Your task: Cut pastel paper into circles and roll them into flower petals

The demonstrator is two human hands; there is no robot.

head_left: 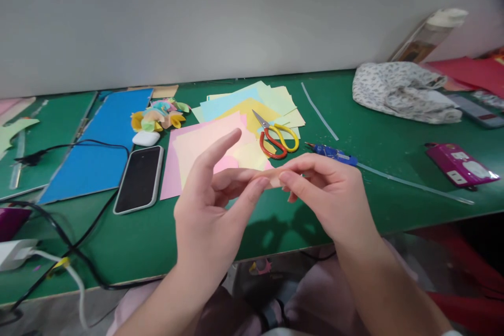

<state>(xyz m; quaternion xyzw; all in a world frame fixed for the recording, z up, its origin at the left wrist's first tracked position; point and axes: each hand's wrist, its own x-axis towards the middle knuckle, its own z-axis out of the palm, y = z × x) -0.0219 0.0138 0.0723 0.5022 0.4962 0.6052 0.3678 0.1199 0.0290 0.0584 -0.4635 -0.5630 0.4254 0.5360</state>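
Between my two hands is a small piece of peach-coloured paper [272, 177], held above the front of the green table. My left hand [216, 199] pinches its left end between thumb and a bent finger, with the index finger raised. At the other end, the thumb and fingers of my right hand [328, 189] close on the same paper. Fingers cover most of it, so its full shape is hidden. Just beyond lie scissors [279, 139] with a red and a yellow handle, on a spread of pastel paper sheets [205, 134]. A blue glue gun [334, 154] lies behind my right hand.
A phone [139, 179], a white case [146, 138], paper flowers [161, 114] and a blue board [102, 136] are at left. Black cables [84, 231] cross the near left. Glue sticks [319, 111], a patterned cloth [401, 89] and a purple box [460, 164] lie right.
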